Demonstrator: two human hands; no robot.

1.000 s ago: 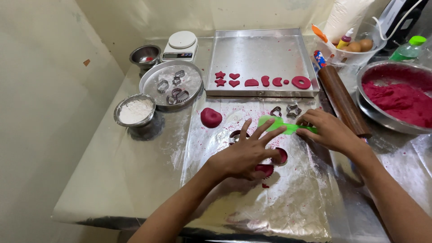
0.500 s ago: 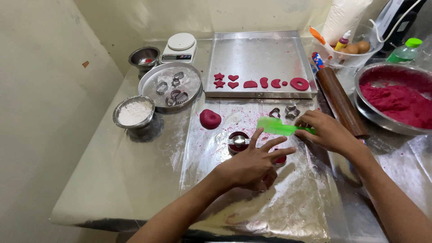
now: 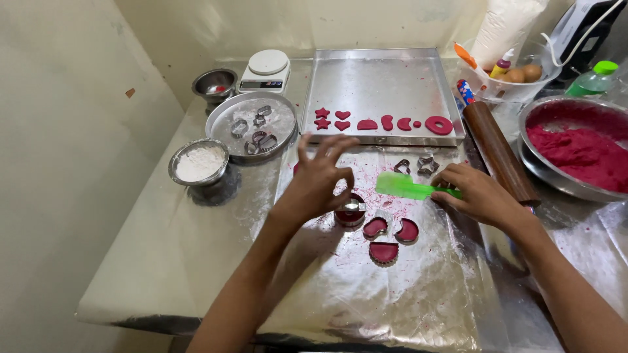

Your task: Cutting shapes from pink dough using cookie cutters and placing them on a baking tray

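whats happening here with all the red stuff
A person is cutting shapes out of red dough on a foil-covered table. The left hand hovers with fingers spread beside a round metal cutter pressed into dough. The right hand holds a green scraper. Three cut pieces lie below the cutter, and more shapes sit on the baking tray. A bowl of red dough stands at the right.

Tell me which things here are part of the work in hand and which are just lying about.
In use: left hand, round cutter, right hand, green scraper, cut dough pieces, tray of shapes.

Lying about: kitchen scale, flour bowl, rolling pin, eggs.
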